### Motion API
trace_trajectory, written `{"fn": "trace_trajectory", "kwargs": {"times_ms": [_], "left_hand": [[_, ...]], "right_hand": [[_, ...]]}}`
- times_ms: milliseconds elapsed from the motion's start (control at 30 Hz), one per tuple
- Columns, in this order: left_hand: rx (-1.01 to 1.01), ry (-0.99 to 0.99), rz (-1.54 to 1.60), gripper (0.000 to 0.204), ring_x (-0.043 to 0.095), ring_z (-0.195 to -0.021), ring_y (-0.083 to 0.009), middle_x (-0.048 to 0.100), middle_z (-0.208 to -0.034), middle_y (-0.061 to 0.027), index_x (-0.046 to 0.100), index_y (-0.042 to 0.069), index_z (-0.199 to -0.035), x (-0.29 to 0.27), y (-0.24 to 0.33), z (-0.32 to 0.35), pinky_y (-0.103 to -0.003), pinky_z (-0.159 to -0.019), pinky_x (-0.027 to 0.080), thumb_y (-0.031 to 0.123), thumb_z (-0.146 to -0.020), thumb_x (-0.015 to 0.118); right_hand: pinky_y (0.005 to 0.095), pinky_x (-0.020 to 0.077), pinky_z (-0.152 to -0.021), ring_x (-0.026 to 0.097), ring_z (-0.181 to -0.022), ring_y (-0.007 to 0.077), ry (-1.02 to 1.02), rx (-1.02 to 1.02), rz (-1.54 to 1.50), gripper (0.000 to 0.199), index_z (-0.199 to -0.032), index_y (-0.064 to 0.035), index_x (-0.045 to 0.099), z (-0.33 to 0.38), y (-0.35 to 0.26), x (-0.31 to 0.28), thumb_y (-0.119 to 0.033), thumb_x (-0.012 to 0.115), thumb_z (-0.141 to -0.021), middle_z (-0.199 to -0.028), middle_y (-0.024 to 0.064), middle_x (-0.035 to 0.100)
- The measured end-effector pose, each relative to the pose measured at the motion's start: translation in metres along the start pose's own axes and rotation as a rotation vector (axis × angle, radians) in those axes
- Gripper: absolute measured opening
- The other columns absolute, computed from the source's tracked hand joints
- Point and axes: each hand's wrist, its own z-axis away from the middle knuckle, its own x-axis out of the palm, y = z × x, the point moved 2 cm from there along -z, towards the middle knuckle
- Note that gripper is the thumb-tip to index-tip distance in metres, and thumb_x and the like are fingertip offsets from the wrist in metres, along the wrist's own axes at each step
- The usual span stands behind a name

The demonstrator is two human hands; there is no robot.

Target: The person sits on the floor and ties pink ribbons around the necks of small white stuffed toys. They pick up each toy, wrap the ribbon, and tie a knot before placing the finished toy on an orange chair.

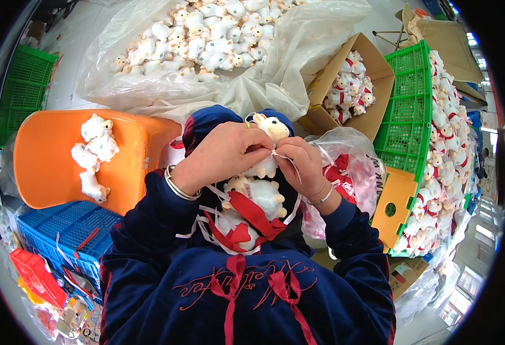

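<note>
A small white plush animal (273, 127) with a pale yellow muzzle is held over my lap, head up. At its neck a thin white ribbon (287, 156) is pinched between both hands. My left hand (223, 152) is closed, with thumb and forefinger at the ribbon's crossing point. My right hand (305, 164) is closed too, its fingertips meeting the left's, and a ribbon end trails below it. Under the hands, more white plush animals (262, 195) lie in my lap, with red cloth pieces (249, 215) and loose white ribbons over them.
An orange stool (45, 155) at left carries several plush animals (96, 138). Ahead, a clear plastic sheet (126, 86) holds a big plush pile. To the right are a cardboard box (379, 80), a green crate (405, 103) and a bag of red cloth (344, 178); a blue crate (79, 224) stands lower left.
</note>
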Motion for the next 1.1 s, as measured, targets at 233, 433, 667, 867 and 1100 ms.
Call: {"fn": "trace_trajectory", "kwargs": {"times_ms": [233,433,667,867,1100], "left_hand": [[-0.073,-0.048,-0.068,0.011,0.068,-0.071,-0.0261,0.069,-0.080,-0.0119,0.069,0.004,-0.097,0.000,0.007,0.001,-0.034,-0.066,0.053,0.012,-0.090,0.072],[-0.089,0.002,-0.061,0.010,0.067,-0.067,-0.0225,0.066,-0.076,-0.0106,0.068,0.003,-0.094,0.004,0.005,0.005,-0.032,-0.064,0.052,0.011,-0.088,0.072],[-0.104,0.020,-0.070,0.011,0.066,-0.065,-0.0213,0.065,-0.075,-0.0095,0.066,0.004,-0.090,0.007,0.007,0.007,-0.032,-0.061,0.051,0.011,-0.086,0.073],[-0.122,0.039,-0.073,0.012,0.064,-0.063,-0.0213,0.063,-0.073,-0.0085,0.065,0.004,-0.088,0.008,0.007,0.011,-0.032,-0.060,0.050,0.010,-0.084,0.074],[-0.116,0.069,-0.004,0.014,0.065,-0.066,-0.0279,0.064,-0.072,-0.0100,0.060,0.005,-0.085,0.008,0.006,0.014,-0.037,-0.060,0.051,0.013,-0.083,0.071]], "right_hand": [[0.0375,0.0569,-0.070,0.068,-0.081,0.0329,-0.008,0.033,-0.014,0.024,-0.101,-0.0029,0.063,0.000,-0.002,-0.002,0.003,0.077,-0.083,-0.095,0.0137,0.068],[0.0366,0.0564,-0.072,0.068,-0.084,0.0317,0.027,0.112,-0.069,0.024,-0.101,-0.0031,0.063,0.004,-0.005,-0.001,0.006,0.075,-0.082,-0.096,0.0133,0.068],[0.0352,0.0552,-0.073,0.068,-0.084,0.0298,0.090,0.217,-0.133,0.026,-0.101,-0.0036,0.063,0.012,-0.009,0.003,0.007,0.075,-0.080,-0.096,0.0124,0.067],[0.0351,0.0545,-0.075,0.068,-0.086,0.0297,0.085,0.229,-0.168,0.029,-0.102,-0.0035,0.063,0.018,-0.007,0.006,0.007,0.075,-0.078,-0.099,0.0131,0.067],[0.0334,0.0542,-0.078,0.068,-0.089,0.0270,0.098,0.308,-0.235,0.027,-0.101,-0.0029,0.063,0.023,-0.004,0.008,0.008,0.074,-0.078,-0.099,0.0122,0.067]]}}
